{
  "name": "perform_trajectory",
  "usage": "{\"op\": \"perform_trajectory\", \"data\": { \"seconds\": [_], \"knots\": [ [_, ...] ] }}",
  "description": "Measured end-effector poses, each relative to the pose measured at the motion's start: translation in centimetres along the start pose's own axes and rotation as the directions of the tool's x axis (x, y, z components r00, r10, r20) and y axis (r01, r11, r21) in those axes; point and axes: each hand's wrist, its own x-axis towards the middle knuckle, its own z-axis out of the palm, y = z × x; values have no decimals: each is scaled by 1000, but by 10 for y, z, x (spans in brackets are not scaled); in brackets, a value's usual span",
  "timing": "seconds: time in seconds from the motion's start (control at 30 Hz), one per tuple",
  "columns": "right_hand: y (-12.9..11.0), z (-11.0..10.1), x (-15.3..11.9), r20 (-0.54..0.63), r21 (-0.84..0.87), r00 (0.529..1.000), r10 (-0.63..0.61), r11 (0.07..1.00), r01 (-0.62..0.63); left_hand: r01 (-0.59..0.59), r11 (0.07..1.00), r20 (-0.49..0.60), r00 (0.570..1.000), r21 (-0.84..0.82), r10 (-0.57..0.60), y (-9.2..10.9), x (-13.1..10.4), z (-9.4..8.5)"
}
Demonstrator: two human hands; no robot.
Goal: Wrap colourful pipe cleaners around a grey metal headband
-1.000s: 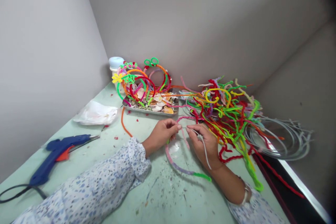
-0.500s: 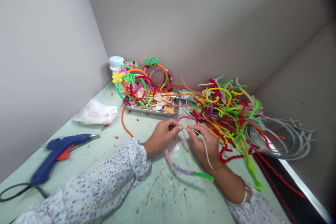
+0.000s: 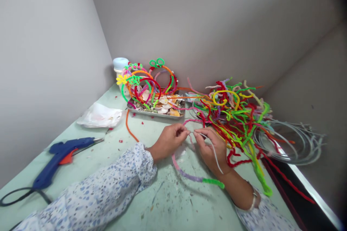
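My left hand (image 3: 171, 140) is closed, thumb and fingertips pinching a thin headband. Pink, purple and green fuzzy pipe cleaner (image 3: 189, 177) covers the part that curves below my left hand toward my right wrist. On the other side, the bare grey end of the headband (image 3: 216, 154) arcs across my right palm. My right hand (image 3: 213, 148) pinches this bare part close to my left fingertips. A short pink length of pipe cleaner (image 3: 192, 142) hangs between the hands. Where it joins the band is hidden by my fingers.
A blue glue gun (image 3: 55, 164) lies at left near a white plastic bag (image 3: 99, 116). Behind my hands, a metal tray (image 3: 155, 114) holds shells and colourful finished headbands (image 3: 148, 79). At right are heaped pipe cleaners (image 3: 238, 112) and bare grey headbands (image 3: 291, 157).
The headband's green end and its bare end have shifted slightly to the right. Both hands keep their pinch, almost in the same place.
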Motion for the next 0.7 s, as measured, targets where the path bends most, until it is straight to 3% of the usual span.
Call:
{"op": "perform_trajectory", "data": {
  "seconds": [0.1,0.2,0.4,0.7],
  "knots": [
    [1,0,0,1,-15,998,58,998,-58,97,981,58,994,-166,-88,-2,1,1],
    [3,0,0,-20,-21,993,119,993,-119,113,963,75,992,-244,-98,-3,2,0],
    [11,4,-2,-45,28,981,190,982,-188,132,971,49,991,-200,-124,-6,2,-1],
    [6,7,0,129,170,981,143,972,-164,115,973,50,993,-198,-107,-11,1,1]
  ]
}}
